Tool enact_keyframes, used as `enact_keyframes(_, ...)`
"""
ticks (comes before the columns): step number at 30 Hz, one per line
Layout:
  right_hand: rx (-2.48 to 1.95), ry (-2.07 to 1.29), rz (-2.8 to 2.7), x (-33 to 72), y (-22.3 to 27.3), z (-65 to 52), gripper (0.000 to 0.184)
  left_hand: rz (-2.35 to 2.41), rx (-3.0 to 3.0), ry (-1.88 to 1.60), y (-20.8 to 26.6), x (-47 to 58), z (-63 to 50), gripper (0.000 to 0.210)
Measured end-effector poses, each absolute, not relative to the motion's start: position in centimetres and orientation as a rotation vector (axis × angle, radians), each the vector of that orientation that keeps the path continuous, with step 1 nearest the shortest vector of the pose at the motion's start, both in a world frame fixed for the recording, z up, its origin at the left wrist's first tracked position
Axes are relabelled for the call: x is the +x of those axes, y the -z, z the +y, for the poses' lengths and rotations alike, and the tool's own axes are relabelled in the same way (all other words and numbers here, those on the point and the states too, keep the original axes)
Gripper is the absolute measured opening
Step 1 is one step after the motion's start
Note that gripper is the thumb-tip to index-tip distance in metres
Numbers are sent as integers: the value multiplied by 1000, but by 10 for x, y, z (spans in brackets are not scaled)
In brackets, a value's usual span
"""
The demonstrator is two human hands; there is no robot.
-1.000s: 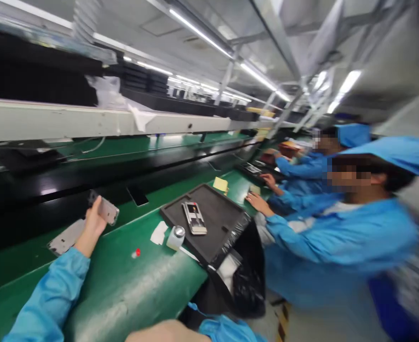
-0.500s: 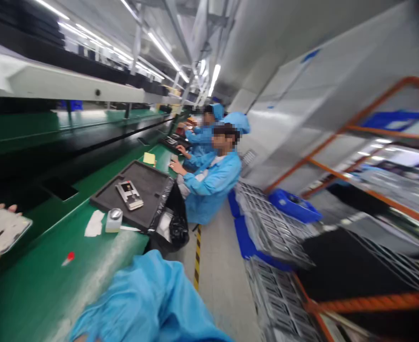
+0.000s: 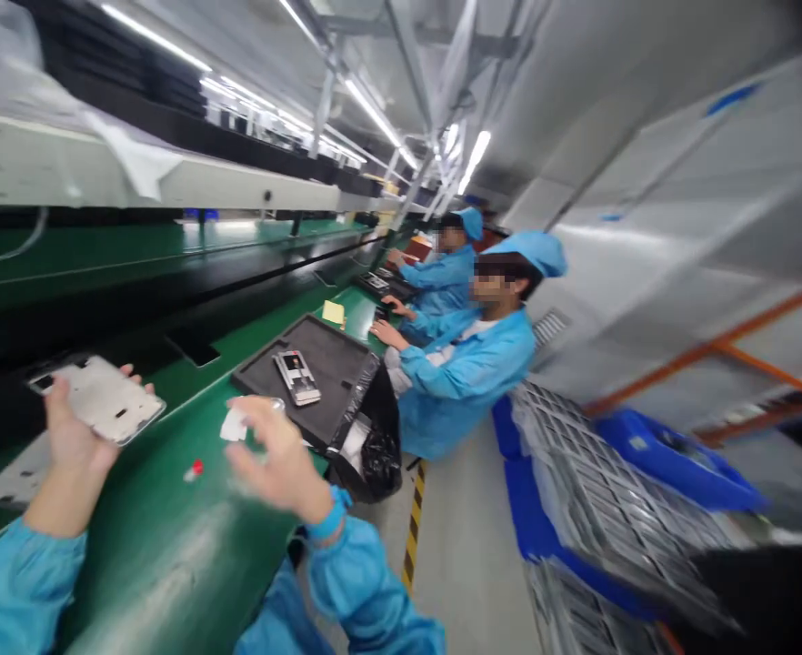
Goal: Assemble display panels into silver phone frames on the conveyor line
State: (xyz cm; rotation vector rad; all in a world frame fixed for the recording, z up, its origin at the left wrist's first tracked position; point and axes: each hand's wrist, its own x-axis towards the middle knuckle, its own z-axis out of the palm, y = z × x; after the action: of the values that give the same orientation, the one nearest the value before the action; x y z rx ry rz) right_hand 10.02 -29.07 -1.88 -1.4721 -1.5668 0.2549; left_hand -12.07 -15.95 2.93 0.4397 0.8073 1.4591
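Note:
My left hand grips a flat white tablet-like panel with small dark cutouts, thumb on its face and fingertips behind the far edge. Below it, another whitish panel lies on the green bench, partly behind my wrist. My right hand is somewhat blurred, its thumb and forefinger spread around a white wipe; whether they touch it I cannot tell. A bottle's lid peeks out behind that hand, the rest being hidden. Left of my right hand lies a small red-capped item.
A dark foam tray holds a stack of phone-like parts. Beside it hangs a black bag. Two co-workers in blue sit further along the bench, the nearer close to the tray. Stacked plastic trays and a blue bin stand right.
My view has swung left, so the bench shifts right in the picture. My right hand has come up over the bench to the wipe and bottle. The left still holds the panel.

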Motion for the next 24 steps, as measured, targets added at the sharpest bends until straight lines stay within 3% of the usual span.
enact_keyframes(6, -2181, -301, -1219, 180, 41, -238, 52, 726, 468, -1313, -24, -137, -168, 42)
enact_keyframes(10, -2379, -421, -1197, 215, 60, -214, 41, 667, 546, -1240, -26, -137, -177, 47)
enact_keyframes(17, -2326, -479, -1127, 240, 59, -200, 34, 550, 687, -1254, -35, -148, -188, 64)
enact_keyframes(24, -1951, -579, -955, 240, 53, -206, 32, 507, 735, -1081, -20, -151, -180, 59)
